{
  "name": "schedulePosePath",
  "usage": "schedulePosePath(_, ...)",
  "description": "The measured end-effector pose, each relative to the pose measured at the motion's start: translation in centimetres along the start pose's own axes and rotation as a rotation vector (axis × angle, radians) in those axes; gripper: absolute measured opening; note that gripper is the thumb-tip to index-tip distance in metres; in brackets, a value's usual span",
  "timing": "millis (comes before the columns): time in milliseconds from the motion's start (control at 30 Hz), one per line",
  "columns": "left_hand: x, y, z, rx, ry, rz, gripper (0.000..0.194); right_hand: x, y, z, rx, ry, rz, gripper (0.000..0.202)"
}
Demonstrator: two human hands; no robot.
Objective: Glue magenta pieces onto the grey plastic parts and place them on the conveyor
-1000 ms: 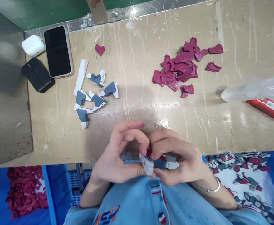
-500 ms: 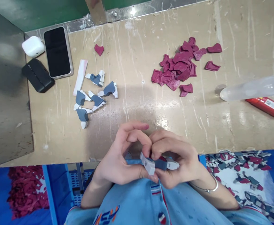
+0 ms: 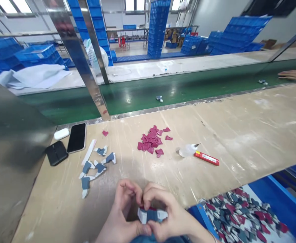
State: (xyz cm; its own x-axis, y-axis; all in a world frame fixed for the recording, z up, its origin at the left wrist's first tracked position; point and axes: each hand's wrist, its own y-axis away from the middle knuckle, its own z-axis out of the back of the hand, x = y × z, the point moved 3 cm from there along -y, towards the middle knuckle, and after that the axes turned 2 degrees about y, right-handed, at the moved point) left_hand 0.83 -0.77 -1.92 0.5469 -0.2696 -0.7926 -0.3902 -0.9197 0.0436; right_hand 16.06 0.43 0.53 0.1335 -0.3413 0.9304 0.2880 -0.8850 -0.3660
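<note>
Between my two hands, at the bottom centre, is a small grey and white part (image 3: 151,215) with a strip of dark red along its top. My left hand (image 3: 126,212) grips its left end between thumb and fingers. The right end is pinched by my right hand (image 3: 163,209). Beyond my hands lies a pile of dark red pieces (image 3: 150,139). Several grey and white parts (image 3: 99,167) rest on the table to the left, with a single red piece (image 3: 105,133) behind them.
A phone (image 3: 77,137), black case (image 3: 56,153) and white case (image 3: 61,134) lie left. A clear bottle (image 3: 187,150) and red tube (image 3: 206,158) stand right of the pile. A blue bin (image 3: 276,189) holds mixed parts. Another person's hand (image 3: 293,75) is beside the green belt (image 3: 130,96).
The view has tilted up, bringing the green belt, stacked blue crates and another person's hand into sight. Both my hands still hold the same part.
</note>
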Motion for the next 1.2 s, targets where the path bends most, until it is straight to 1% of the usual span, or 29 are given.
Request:
schedulePosePath(133,-0.7,-0.1,-1.0,0.069,-0.013,-0.019,0.074,1.0,0.1,0.1,0.017,-0.005,0.044,0.023)
schedulePosePath(267,-2.6,-0.3,-2.5,0.140,-0.087,-0.086,0.066,2.5,0.2,0.4,0.034,0.041,0.088,0.018)
schedulePosePath(333,-3.5,-0.3,-3.1,0.175,-0.156,-0.071,0.065,3.3,0.3,0.5,0.046,0.068,0.134,0.018)
schedulePosePath(400,-4.2,-0.3,-3.6,0.211,-0.193,-0.085,0.067,3.9,0.3,0.5,0.055,0.090,0.170,0.019)
schedulePosePath(533,-4.4,-0.1,-4.2,0.249,-0.211,-0.135,0.069,4.6,0.5,0.3,0.053,0.149,0.198,0.020)
schedulePosePath(733,-4.3,0.3,-4.2,0.249,-0.250,-0.185,0.068,5.0,0.5,0.3,0.080,0.199,0.222,0.018)
schedulePosePath(867,-4.5,0.1,-3.8,0.278,-0.272,-0.203,0.064,4.8,0.2,0.5,0.098,0.217,0.215,0.016)
schedulePosePath(967,-4.5,-0.2,-3.4,0.270,-0.284,-0.215,0.061,4.5,-0.1,0.6,0.087,0.237,0.212,0.017)
schedulePosePath(1067,-4.5,-0.5,-3.1,0.273,-0.257,-0.229,0.059,3.9,-0.1,0.5,0.065,0.199,0.155,0.025)
schedulePosePath(1200,-4.4,-1.1,-2.8,0.293,-0.186,-0.216,0.056,3.2,0.3,0.3,-0.036,0.059,0.044,0.046)
